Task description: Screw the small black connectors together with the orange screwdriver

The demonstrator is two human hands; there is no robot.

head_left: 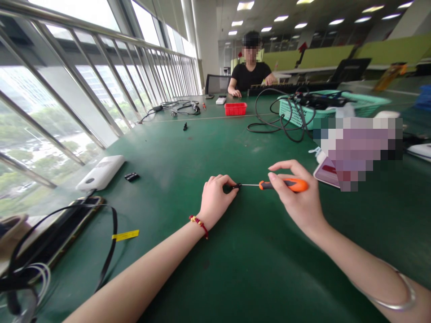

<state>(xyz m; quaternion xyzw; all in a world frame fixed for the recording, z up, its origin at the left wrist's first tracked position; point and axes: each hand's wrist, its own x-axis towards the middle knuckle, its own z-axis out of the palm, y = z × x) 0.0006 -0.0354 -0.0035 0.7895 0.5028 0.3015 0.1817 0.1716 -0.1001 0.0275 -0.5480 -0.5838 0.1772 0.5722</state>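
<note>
Left hand [214, 199] pinches small black part [238, 185]; right hand [305, 204] grasps orange-handled screwdriver [296, 185]. Off-axis pressure may slip shaft [249, 185] toward left hand.

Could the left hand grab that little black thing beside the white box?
Probably yes: nothing seems to stand between the left hand and the black piece, though that hand is pinching a small dark part by the screwdriver.

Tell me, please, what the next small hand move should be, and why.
Perhaps give the screwdriver a slight turn with the right hand, since the metal shaft runs up to the small black part that the left hand pinches.
</note>
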